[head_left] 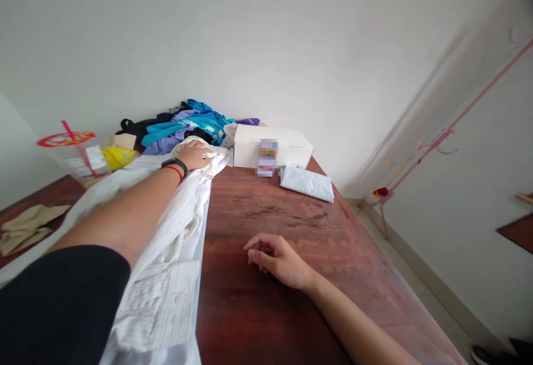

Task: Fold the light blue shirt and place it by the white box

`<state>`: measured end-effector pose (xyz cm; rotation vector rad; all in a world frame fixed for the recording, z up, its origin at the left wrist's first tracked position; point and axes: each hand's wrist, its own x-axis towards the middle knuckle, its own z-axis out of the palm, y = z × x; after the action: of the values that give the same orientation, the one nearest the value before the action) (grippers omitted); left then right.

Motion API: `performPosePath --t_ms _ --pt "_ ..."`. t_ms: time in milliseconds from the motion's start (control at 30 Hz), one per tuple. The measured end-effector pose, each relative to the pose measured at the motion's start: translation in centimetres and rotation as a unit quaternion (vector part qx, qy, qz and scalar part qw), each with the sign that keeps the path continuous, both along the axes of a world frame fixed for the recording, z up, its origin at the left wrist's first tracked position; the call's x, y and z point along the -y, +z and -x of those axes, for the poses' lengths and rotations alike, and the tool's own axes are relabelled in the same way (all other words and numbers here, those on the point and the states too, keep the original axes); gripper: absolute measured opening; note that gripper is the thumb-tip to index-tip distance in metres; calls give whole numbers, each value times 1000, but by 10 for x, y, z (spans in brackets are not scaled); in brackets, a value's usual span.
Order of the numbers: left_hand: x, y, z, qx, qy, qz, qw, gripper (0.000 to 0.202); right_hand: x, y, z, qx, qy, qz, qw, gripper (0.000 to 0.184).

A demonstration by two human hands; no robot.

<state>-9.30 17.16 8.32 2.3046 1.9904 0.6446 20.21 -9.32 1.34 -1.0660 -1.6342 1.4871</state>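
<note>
Two bare hands of ours work at a dark reddish-brown wooden worktop (pixel 250 204), the left one (pixel 195 155) reaching far across a long white striped shirt (pixel 166 293) with buttons. The garment lies along the left half of the surface, from the near edge almost to the far pile. Our left fingers press on its bunched far end; we cannot tell whether they grip the cloth. Our right hand (pixel 278 259) hangs low over or rests upon bare wood, right of the shirt, fingers loosely curled and a gap showing beside the thumb.

Beyond the left hand, a heap of blue, purple and black clothes (pixel 204 118) slumps against the wall. To its right sits a white rectangular cardboard box (pixel 247 151), a folded pale grey plastic packet (pixel 307 183) just nearer. At far left, we see a clear plastic cup (pixel 79 160) with a red straw.
</note>
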Motion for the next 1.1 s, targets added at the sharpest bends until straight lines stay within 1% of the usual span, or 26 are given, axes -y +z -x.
performPosePath --t_ms 67,100,167,233,367,467,567,633,733,767,867,900,1000,1100 --pt "-8 -22 6 -11 -7 -16 1000 40 1 1 0 25 -9 -17 999 21" --pt "-12 -31 10 -18 -12 -26 999 42 2 2 0 38 -13 -29 999 18" --pt "-20 -41 16 -24 -13 -44 999 43 3 3 1 59 -18 -54 997 15" --pt "-26 -46 22 -28 -13 -58 998 43 5 3 1 79 -17 -75 994 13" --pt "-31 -48 26 -37 -14 -88 995 39 10 5 3 133 -5 -108 985 14" --pt "-30 -50 26 -43 -18 -106 993 37 12 9 4 161 1 -141 977 14" --pt "-27 -49 23 -45 -16 -122 991 36 13 15 6 174 5 -156 972 14" --pt "-24 -46 21 -43 -15 -135 990 43 12 17 6 178 2 -161 971 14" --pt "-20 -40 20 -53 -26 -145 988 64 10 18 6 184 -11 -167 969 13" --pt "-19 -38 20 -61 -33 -141 988 65 10 17 6 188 -12 -170 967 14" --pt "-17 -34 17 -82 -48 -113 989 45 9 17 5 193 -11 -177 965 14" --pt "-17 -34 16 -85 -48 -102 990 44 9 17 5 194 -11 -177 965 14" --pt "-14 -34 12 -96 -44 -69 992 51 10 17 5 195 -15 -173 965 14" --pt "-8 -34 9 -114 -49 -54 991 45 10 17 5 199 -13 -176 964 14"
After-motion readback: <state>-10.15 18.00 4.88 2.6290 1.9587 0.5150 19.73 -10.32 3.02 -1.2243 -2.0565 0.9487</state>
